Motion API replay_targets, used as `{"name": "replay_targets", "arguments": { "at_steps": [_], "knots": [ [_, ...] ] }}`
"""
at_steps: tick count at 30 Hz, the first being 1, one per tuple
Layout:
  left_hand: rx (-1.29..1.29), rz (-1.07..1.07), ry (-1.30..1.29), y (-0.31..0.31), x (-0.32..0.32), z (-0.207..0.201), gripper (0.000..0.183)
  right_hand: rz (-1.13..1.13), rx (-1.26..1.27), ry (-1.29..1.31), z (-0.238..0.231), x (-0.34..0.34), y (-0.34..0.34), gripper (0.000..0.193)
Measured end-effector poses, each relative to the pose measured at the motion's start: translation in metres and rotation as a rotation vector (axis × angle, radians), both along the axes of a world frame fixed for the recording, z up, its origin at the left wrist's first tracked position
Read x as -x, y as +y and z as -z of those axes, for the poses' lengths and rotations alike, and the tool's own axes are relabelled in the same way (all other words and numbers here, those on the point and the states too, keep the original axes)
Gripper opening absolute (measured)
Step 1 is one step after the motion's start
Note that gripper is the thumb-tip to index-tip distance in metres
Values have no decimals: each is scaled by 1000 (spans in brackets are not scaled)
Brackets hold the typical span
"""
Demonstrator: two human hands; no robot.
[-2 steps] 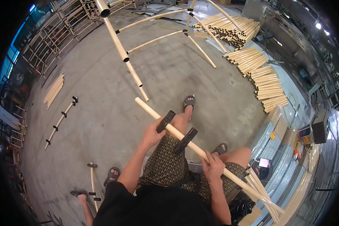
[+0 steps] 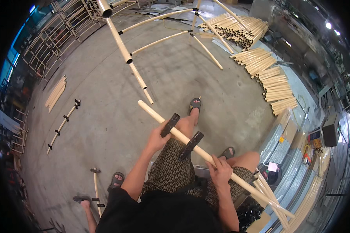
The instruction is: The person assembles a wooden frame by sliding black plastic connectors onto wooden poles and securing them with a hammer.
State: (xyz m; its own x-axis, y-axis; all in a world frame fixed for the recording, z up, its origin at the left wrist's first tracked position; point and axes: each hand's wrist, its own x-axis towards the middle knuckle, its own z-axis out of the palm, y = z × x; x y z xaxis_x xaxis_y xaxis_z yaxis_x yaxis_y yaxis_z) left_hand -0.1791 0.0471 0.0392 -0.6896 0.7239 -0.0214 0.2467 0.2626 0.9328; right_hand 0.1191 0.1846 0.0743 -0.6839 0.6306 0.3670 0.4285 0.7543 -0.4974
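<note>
A long cream pipe (image 2: 153, 112) lies slantwise across my lap, its far end up to the left and its near end down to the right. Two black pipe joints sit around it: the upper joint (image 2: 171, 125) and the lower joint (image 2: 191, 145), a short gap apart. My left hand (image 2: 158, 139) is closed around the upper joint, with some fingers hidden behind it. Farther down, below the lower joint, my right hand (image 2: 220, 171) wraps around the bare pipe.
A cream pipe frame (image 2: 159, 17) stands ahead. Bundles of pipes (image 2: 254, 62) lie at the right, above wrapped lengths (image 2: 280, 155). Jointed pipes (image 2: 62, 126) and loose pipes (image 2: 56, 93) are on the floor at left. Another person's foot (image 2: 81, 199) shows at lower left.
</note>
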Motion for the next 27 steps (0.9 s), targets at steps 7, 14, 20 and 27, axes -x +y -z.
{"name": "replay_targets", "arguments": {
  "at_steps": [7,14,20,27],
  "knots": [
    [-72,-87,-63,-14,-13,-9,69,-44,-2,49,2,7,1,33],
    [-100,-29,-33,-16,-7,-1,66,-11,-20,81,5,3,0,33],
    [-108,82,-190,-15,0,29,61,-25,214,-156,11,0,-1,38],
    [65,120,-121,-13,30,43,66,149,114,471,-22,-85,-30,17]
  ]
}}
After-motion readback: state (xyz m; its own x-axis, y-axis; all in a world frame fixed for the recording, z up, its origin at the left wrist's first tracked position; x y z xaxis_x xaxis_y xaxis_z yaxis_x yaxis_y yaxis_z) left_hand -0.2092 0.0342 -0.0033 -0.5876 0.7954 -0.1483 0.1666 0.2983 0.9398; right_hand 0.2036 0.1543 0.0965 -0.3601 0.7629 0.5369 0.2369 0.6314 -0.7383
